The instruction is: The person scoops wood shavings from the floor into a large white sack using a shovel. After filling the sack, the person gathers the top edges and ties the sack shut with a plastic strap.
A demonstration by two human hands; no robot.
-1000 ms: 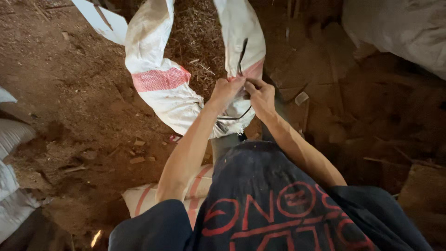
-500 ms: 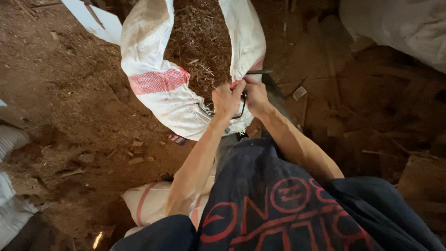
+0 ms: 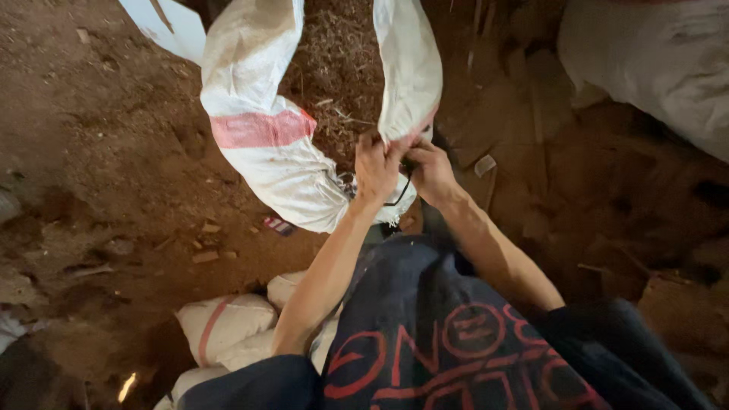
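Fingers (image 3: 380,156) of both hands pinch the white sack's (image 3: 266,152) near rim, left hand (image 3: 377,168) beside right hand (image 3: 429,171).

White woven sack (image 3: 266,144), red band across it, mouth gaping, brown fibrous fill showing; standing centre on dirt floor. Smaller white sack (image 3: 224,323), red stripe, lying lower left. Large pale sack (image 3: 661,61) sitting upper right.

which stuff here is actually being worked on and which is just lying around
In hand:
white woven sack, rim pinched by left hand and right hand
dark cord at the hands
brown chaff inside

Lying about:
filled sacks
pale sack
scraps on the dirt floor
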